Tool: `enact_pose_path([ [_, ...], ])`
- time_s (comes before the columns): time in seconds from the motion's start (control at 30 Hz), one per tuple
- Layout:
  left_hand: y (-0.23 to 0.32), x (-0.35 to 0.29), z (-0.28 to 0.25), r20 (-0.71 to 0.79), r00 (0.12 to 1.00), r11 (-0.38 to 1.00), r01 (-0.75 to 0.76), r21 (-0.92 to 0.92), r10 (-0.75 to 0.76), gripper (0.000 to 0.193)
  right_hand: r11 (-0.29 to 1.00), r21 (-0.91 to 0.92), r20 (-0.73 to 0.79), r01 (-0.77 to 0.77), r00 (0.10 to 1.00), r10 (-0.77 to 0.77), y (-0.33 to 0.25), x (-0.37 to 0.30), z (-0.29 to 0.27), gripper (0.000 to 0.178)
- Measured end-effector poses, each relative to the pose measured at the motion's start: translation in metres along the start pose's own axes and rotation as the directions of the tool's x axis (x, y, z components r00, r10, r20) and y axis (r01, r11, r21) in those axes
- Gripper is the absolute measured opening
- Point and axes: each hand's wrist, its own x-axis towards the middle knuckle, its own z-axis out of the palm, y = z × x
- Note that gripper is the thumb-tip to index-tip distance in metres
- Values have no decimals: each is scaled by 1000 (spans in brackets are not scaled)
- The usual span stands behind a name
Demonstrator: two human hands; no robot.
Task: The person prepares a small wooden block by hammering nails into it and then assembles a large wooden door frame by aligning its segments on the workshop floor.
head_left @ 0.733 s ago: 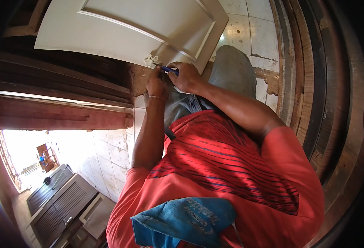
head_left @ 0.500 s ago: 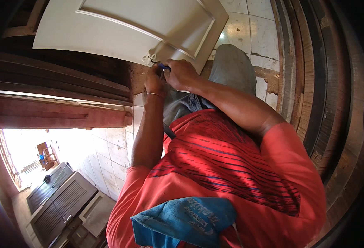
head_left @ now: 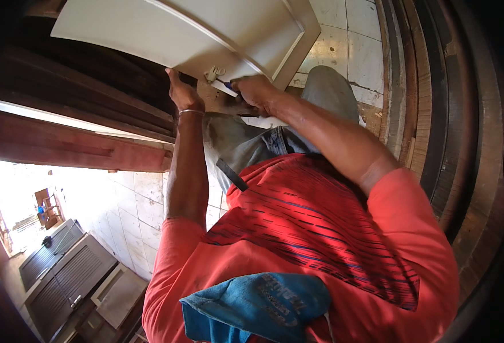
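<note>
A pale cabinet door (head_left: 206,34) with a raised panel frame lies tilted in front of me. A light-coloured hinge (head_left: 213,73) sits at its near edge. My right hand (head_left: 255,92) is closed around a screwdriver with a blue handle (head_left: 228,86), whose tip points toward the hinge. My left hand (head_left: 185,96) is at the door's near edge, left of the hinge. One digit shows at the panel's rim, and the other fingers are mostly hidden.
Long wooden boards (head_left: 426,103) stand along the right. Dark timbers (head_left: 86,97) and a reddish beam (head_left: 74,140) lie on the left. Louvred shutters (head_left: 72,280) lean at lower left. Worn white tiles (head_left: 363,51) cover the floor; my knee (head_left: 329,91) is beside the door.
My left hand has left the hinge area and moved left along the door's edge. The door has shifted slightly. My right hand stays by the hinge with the screwdriver.
</note>
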Motion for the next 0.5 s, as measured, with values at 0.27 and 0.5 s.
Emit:
enact_pose_path([
  [0.27, 14, -8, 7, 30, 999, 1000, -17, -15, 18, 61, 469, -823, 112, 320, 901, -419, 5, -4, 5, 48],
  [0.5, 4, -3, -13, 34, 998, 998, -60, 21, 59, 57, 845, 423, 34, -328, 937, 347, -15, -15, 17, 22],
])
